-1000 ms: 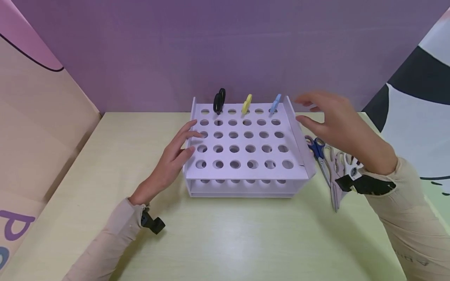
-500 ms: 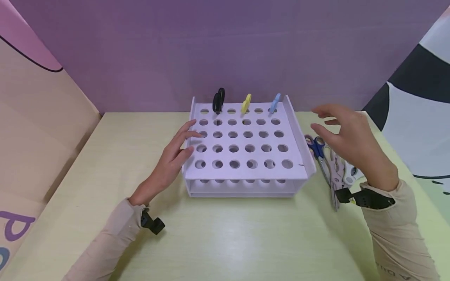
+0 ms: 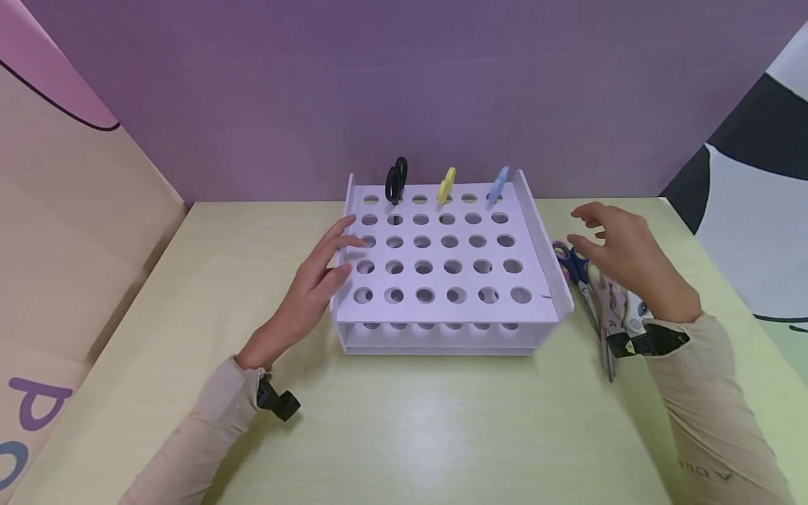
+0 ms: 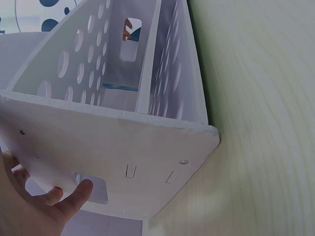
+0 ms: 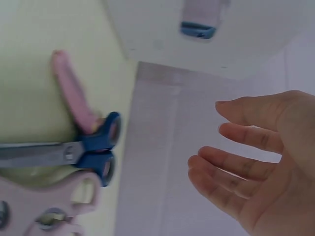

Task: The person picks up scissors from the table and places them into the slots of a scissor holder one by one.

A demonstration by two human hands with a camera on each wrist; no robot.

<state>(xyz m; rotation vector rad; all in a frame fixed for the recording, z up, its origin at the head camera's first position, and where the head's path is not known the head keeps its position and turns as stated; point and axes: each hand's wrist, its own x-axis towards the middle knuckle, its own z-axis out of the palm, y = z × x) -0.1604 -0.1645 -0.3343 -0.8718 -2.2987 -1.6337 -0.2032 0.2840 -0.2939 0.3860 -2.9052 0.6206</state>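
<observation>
Left hand on the perforated rack, right hand unloaded.
We observe the left hand (image 3: 307,284) with fingers extended and relaxed, its fingertips resting at the left wall of the white rack (image 3: 438,280), which extends rightward from them. Beyond these fingertips, in the rack's far row, we find a black handle (image 3: 395,185), a yellow handle (image 3: 446,186) and a light-blue handle (image 3: 498,185). The right hand (image 3: 631,250) is raised, its fingers loosely curved and holding nothing; below its thumb lie blue-handled scissors (image 3: 576,266), with pink scissors (image 3: 611,321) nearer the wrist.
</observation>
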